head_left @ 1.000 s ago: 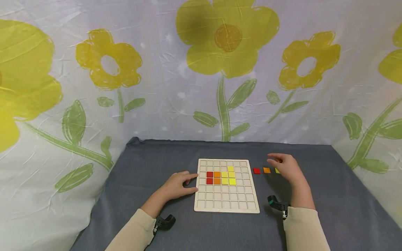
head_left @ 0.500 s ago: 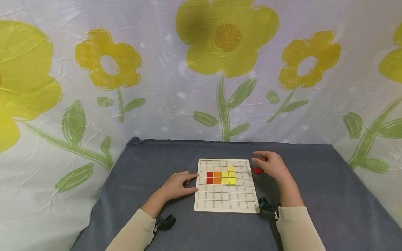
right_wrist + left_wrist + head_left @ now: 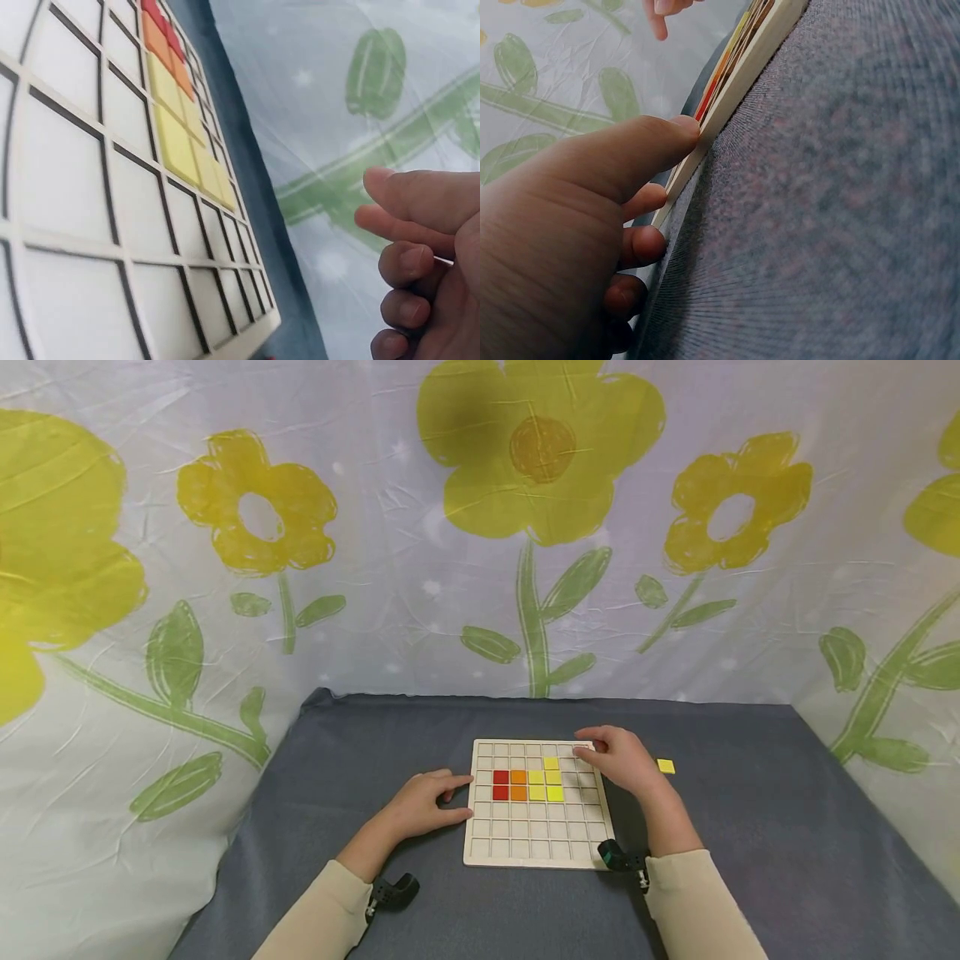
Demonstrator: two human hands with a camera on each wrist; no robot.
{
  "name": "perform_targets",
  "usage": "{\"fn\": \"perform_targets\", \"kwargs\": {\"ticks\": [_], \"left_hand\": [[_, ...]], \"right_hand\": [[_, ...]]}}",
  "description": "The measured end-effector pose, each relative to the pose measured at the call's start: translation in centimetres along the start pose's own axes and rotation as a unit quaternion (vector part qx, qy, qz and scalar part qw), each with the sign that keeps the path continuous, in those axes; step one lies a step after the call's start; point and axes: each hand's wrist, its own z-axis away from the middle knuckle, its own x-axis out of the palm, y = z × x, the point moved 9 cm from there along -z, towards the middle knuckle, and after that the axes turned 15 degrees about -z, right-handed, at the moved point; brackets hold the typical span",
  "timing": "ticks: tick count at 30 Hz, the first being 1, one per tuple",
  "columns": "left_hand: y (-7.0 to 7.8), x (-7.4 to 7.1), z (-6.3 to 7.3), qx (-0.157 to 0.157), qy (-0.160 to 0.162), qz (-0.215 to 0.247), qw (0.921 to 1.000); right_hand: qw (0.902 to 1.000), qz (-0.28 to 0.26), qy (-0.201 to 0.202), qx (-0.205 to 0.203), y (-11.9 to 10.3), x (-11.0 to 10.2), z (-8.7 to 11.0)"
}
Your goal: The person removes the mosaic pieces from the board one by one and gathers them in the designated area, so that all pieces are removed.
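A pale wooden grid board lies flat on the table, holding two red tiles, two orange tiles and several yellow tiles. My left hand touches the board's left edge with extended thumb and index finger; the left wrist view shows the thumb resting against that edge. Over the far right corner of the board hovers my right hand. Its thumb and index finger reach out with nothing seen between them, and the other fingers are loosely bent.
One loose yellow tile lies on the dark tablecloth, right of the board. The loose red and orange tiles are hidden behind my right hand in the head view. Behind the table hangs a flowered curtain.
My right hand has moved left from over the loose tiles to the board's far right corner, uncovering the loose yellow tile. The left hand and the tiles on the board stay put.
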Motion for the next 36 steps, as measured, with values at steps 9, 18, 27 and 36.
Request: {"fn": "perform_targets", "kwargs": {"ticks": [9, 18, 27, 36], "left_hand": [[0.0, 0.0, 0.0, 0.002, 0.005, -0.004, 1.0], [0.0, -0.1, 0.0, 0.0, 0.005, 0.0, 1.0], [0.3, -0.3, -0.1, 0.007, 0.003, 0.001, 1.0], [0.2, -0.3, -0.1, 0.007, 0.002, 0.001, 1.0]], "right_hand": [[0.9987, 0.02, -0.046, -0.01, 0.2, 2.4, -0.6], [0.9954, 0.017, -0.093, 0.011, 1.5, 4.5, -0.7], [0.9931, 0.023, -0.111, 0.031, 2.8, 5.4, -0.9], [0.9951, 0.019, -0.095, 0.016, 2.5, 5.3, -0.9]]}}
